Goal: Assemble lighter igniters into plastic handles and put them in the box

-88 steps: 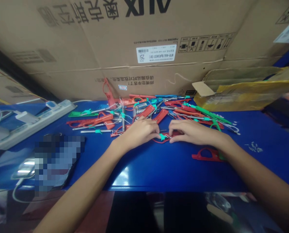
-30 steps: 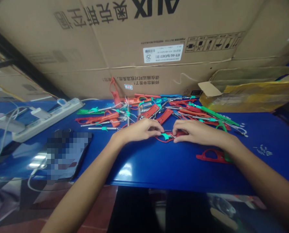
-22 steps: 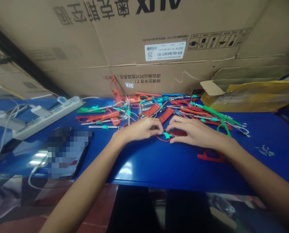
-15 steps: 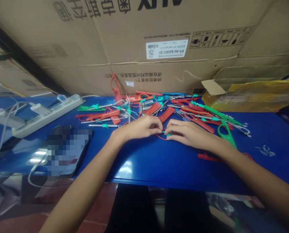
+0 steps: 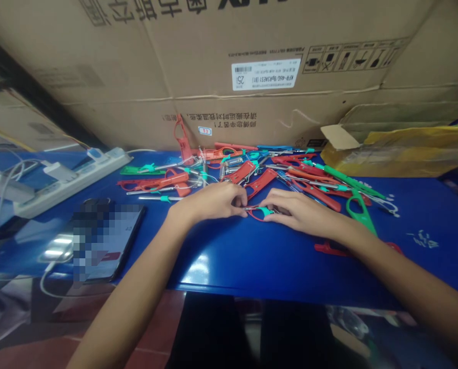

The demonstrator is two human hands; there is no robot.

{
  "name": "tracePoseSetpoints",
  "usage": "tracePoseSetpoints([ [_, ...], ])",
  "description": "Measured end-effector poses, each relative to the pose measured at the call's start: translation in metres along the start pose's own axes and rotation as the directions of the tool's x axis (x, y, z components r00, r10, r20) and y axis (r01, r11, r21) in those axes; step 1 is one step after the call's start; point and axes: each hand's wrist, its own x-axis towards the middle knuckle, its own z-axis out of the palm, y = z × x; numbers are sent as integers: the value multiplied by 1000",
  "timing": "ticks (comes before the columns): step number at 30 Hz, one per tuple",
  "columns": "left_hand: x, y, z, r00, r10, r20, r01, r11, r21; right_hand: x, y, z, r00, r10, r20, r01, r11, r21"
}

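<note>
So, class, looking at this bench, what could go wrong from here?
The small teal piece at the right hand's fingertips might slip and get lost among similar ones in the pile.

The white cable looping past the table's front edge could be snagged, tugging the device it plugs into.

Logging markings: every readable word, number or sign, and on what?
"KFR-46G/BpR3AES1 (B1)": white label on the cardboard box, upside down.
"25": same label.
"师傅您辛苦了!请在搬运时对我温柔些": printed on the box, upside down.
Handling pictograms, no words: box.
Too small, blurred or cut off: other box print, blue-edged sticker, phone screen, top lettering.
</note>
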Motion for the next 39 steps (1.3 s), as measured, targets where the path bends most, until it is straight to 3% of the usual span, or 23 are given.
tracePoseSetpoints([
  [12,2,-7,0,999,45,-2,-45,995,-91,-1,-3,-1,999,20,38,-21,1000,16],
  [26,3,-9,1,998,65,-18,-66,997,-42,-2,-8,-2,998,56,18,-56,998,-6],
  [32,-1,-8,2,993,74,-91,-68,996,65,1,-8,2,998,67,-1,-67,998,-9],
  [39,-7,11,0,992,112,-65,-98,979,179,3,-12,0,994,106,20,-107,993,48],
])
